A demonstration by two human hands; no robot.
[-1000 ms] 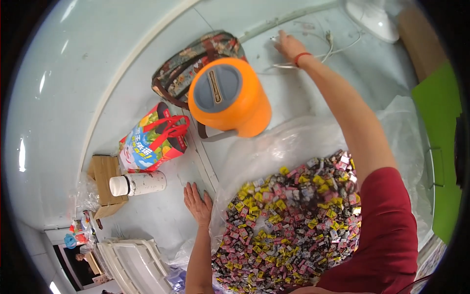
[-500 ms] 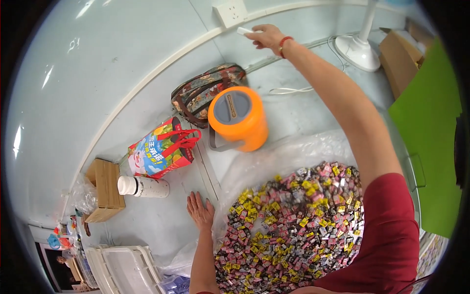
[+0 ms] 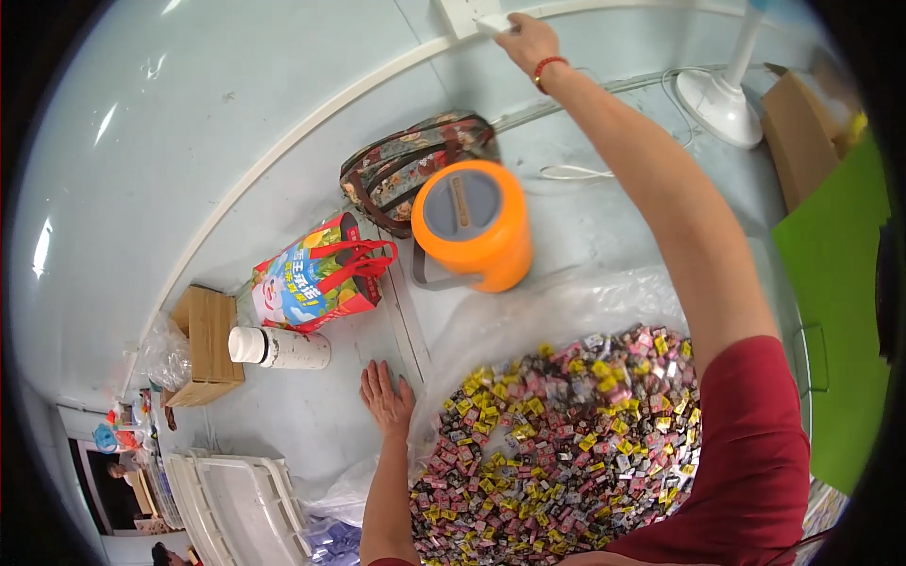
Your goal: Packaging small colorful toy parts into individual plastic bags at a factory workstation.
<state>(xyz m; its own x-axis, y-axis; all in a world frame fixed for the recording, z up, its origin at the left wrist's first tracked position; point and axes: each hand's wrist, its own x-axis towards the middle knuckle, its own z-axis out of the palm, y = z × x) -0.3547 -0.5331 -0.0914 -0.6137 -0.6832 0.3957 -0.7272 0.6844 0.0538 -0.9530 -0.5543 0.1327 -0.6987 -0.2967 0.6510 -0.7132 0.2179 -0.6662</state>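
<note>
My right hand is stretched far out to the wall, its fingers closed round a small white plug. The plug is at the white wall socket; whether its pins are in, I cannot tell. My left hand rests flat on the pale table, fingers spread, holding nothing. Beside it, a clear plastic sheet lies under a large heap of small wrapped pieces in pink, yellow and black. An orange lidded bucket with a grey handle stands between my two arms.
A floral bag, a red and blue shopping bag and a white bottle stand to the left. A cardboard box and white trays are farther left. Near the right arm are a white stand, a white cable and a green panel.
My right hand has moved up with the white plug, from just below the socket to its face. My left hand stays on the table. The whole view has shifted slightly.
</note>
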